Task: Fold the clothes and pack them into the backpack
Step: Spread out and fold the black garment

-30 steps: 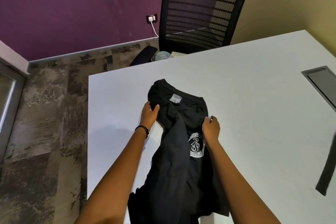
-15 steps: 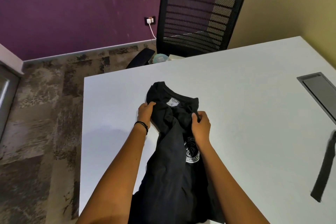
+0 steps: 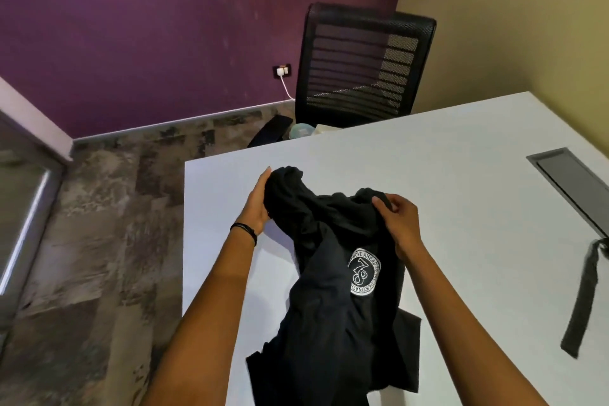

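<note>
A black T-shirt (image 3: 329, 300) with a round white "78" emblem lies bunched on the white table (image 3: 461, 175), its lower part trailing toward me. My left hand (image 3: 258, 204) holds the shirt's top left part, raised off the table. My right hand (image 3: 400, 222) pinches the top right part of the fabric between thumb and fingers. The collar area hangs crumpled between the two hands. No backpack body is in view.
A black strap (image 3: 586, 300) lies at the table's right edge. A grey cable hatch (image 3: 573, 181) is set into the table at right. A black mesh office chair (image 3: 359, 66) stands behind the table. Patterned floor lies to the left.
Both hands have lifted the shirt's top off the table and drawn apart. The collar with its label, flat before, is now crumpled and hidden. The emblem has shifted right.
</note>
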